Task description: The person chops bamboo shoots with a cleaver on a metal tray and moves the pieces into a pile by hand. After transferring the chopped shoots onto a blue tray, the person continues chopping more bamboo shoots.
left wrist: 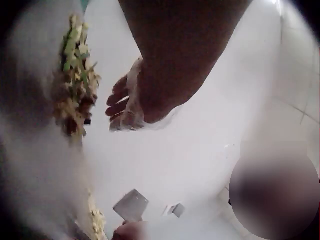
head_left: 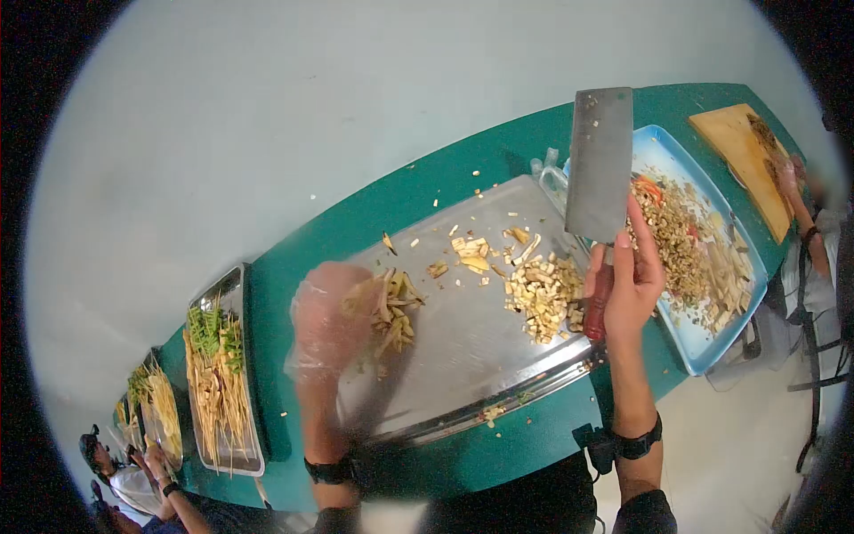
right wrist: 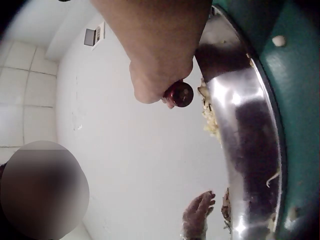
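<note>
My right hand (head_left: 630,298) grips the dark red handle (head_left: 599,303) of a cleaver, whose broad blade (head_left: 598,165) is raised over the right end of a metal tray (head_left: 454,343). The handle's butt (right wrist: 180,94) shows under that hand in the right wrist view. Diced pale pieces (head_left: 544,294) lie on the tray just left of the handle. Blurred in a clear plastic glove, my left hand (head_left: 331,320) is over the tray's left end, beside a heap of dark-skinned strips (head_left: 398,311). In the left wrist view its fingers (left wrist: 119,102) are spaced apart and hold nothing visible.
Right of the metal tray, a blue-rimmed tray (head_left: 696,351) holds chopped food. Beyond it, another person's hand (head_left: 787,178) is at a wooden board (head_left: 725,142). To the left stands a tray (head_left: 256,458) of long strips and greens. People are at the lower left.
</note>
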The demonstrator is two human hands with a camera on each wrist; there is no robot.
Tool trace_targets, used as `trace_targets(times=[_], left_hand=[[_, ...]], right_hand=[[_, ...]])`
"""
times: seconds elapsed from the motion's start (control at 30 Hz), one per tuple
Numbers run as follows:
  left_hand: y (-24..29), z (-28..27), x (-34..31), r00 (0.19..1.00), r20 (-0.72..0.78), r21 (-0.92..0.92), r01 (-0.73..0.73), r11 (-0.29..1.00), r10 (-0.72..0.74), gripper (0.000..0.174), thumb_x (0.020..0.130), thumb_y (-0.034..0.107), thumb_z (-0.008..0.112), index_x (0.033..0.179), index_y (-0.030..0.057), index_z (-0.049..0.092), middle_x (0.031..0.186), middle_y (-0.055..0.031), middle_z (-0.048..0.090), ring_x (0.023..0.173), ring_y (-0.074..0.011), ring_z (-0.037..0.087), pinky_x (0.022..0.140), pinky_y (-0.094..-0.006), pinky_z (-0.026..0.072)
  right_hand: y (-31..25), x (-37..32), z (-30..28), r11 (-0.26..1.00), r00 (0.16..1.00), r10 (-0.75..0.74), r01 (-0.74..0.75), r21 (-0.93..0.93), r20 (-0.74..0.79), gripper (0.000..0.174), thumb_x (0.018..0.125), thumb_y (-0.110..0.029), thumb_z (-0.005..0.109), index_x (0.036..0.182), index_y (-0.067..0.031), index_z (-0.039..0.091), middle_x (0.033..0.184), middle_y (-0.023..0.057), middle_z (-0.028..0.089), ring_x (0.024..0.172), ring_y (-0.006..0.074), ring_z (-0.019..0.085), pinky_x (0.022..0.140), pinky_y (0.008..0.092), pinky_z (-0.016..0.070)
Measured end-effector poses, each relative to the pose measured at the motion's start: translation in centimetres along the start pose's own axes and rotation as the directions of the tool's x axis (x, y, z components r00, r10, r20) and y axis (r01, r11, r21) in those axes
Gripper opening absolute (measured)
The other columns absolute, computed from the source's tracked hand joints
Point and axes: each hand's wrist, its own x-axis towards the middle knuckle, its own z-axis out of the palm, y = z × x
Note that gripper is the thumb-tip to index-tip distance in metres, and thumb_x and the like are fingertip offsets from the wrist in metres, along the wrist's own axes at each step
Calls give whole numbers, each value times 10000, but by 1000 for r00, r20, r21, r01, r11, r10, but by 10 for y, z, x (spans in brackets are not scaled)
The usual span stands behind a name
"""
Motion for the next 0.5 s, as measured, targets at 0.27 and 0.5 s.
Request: trace_targets(times=[0.27,0.5], left_hand=[[0,18,0,993,79,123,78,989,-88,179,873,239,828,968,90,795,1032,-150,722,1022,-387,686,921,-488,546],[-10,21,-2,991,100,75,86,994,-93,172,879,200,801,1005,86,772,1056,-155,731,1050,-384,688,924,-504,550]], right_hand=[[3,-1,5,994,999,-40,40,-106,1,464,1144,-128,552,1606,-99,543,714,59,660,497,87,544,456,241,410],[6,-2,4,998,999,-42,43,-42,32,470,1138,-108,563,1605,-65,535,725,69,649,515,92,529,464,243,414]])
